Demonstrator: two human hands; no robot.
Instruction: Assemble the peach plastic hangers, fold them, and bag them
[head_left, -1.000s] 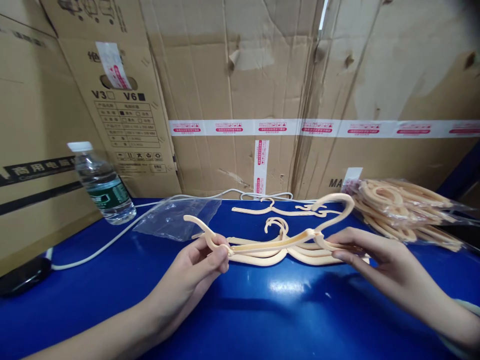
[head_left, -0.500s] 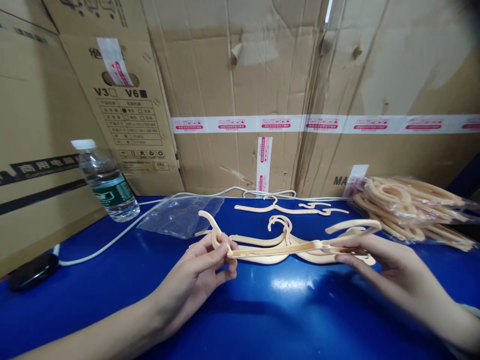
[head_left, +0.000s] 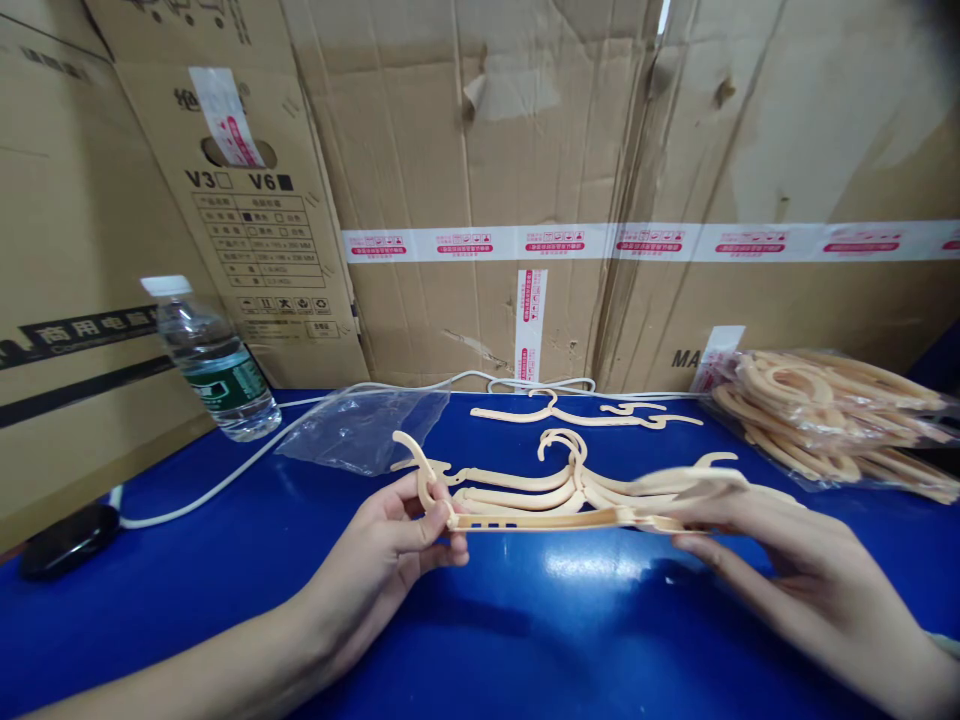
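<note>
Between my two hands I hold a beige plastic clothes hanger (head_left: 555, 520), seen edge-on above the blue table (head_left: 480, 620). My left hand (head_left: 405, 535) pinches one end, where a curved hook piece rises past the fingers. My right hand (head_left: 780, 560) grips the other end between thumb and fingers; the part above those fingers is blurred. Just behind, stacked hangers (head_left: 517, 482) lie on the table with their hooks side by side. Farther back is another hanger (head_left: 510, 415), with small hook pieces at its right end.
Plastic-wrapped bundles of hangers (head_left: 832, 410) are piled at the right. On the left stand a water bottle (head_left: 217, 370) and a flat clear bag (head_left: 360, 430). A white cable (head_left: 217, 497) runs to a black device (head_left: 71, 540). Cardboard boxes (head_left: 480, 170) wall off the back.
The held hanger has dropped slightly and turned, so slots along its edge now show. The part at my right hand has shifted and blurred. The view has moved slightly.
</note>
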